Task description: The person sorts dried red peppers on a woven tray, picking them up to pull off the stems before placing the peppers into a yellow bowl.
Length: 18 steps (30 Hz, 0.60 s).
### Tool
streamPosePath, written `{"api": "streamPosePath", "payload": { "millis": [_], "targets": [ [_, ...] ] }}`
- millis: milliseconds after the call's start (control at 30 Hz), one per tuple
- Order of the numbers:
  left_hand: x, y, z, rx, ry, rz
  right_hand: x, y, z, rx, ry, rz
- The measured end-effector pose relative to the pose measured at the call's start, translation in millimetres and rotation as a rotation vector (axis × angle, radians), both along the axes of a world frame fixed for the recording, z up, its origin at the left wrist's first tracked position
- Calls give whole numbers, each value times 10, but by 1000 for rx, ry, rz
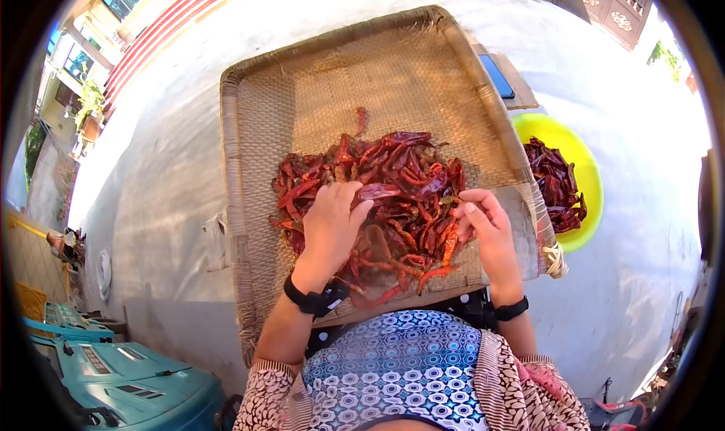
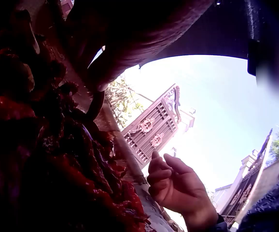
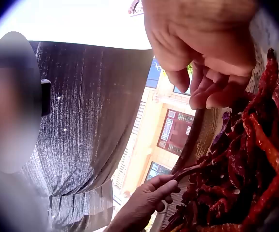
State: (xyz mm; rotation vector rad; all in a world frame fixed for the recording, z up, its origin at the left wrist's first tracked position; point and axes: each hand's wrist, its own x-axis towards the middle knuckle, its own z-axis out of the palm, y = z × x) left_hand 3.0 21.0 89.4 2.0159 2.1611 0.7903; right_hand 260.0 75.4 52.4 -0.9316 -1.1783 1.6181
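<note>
Dried red chili peppers (image 1: 408, 227) lie heaped in a woven tray (image 1: 302, 65). My left hand (image 1: 330, 227) is over the left part of the heap; in the right wrist view the same hand (image 3: 142, 205) pinches a dark red pepper (image 3: 192, 170) by one end between thumb and fingers. At the heap's right side is my right hand (image 1: 489, 238), fingers curled, its tips close to a pepper stem. Nothing shows between the fingertips of that right hand (image 2: 178, 188) in the left wrist view. The left hand's fingers look dark and large there.
A yellow-green basin (image 1: 591, 182) holding dark red peppers (image 1: 555, 186) stands right of the tray. Beyond the tray's upper right edge, a blue phone-like object (image 1: 496, 76) rests on cardboard (image 1: 521, 87). A teal vehicle (image 1: 143, 378) is at the lower left.
</note>
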Motion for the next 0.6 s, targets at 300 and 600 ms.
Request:
{"api": "streamPosePath", "payload": {
  "millis": [300,600],
  "targets": [
    [197,-302,48,-250,-290,-136,-386,-155,30,455,-437,281],
    [227,-347,-141,-201,-678,-180,-118,-36,-14,61,-162,254]
  ]
}}
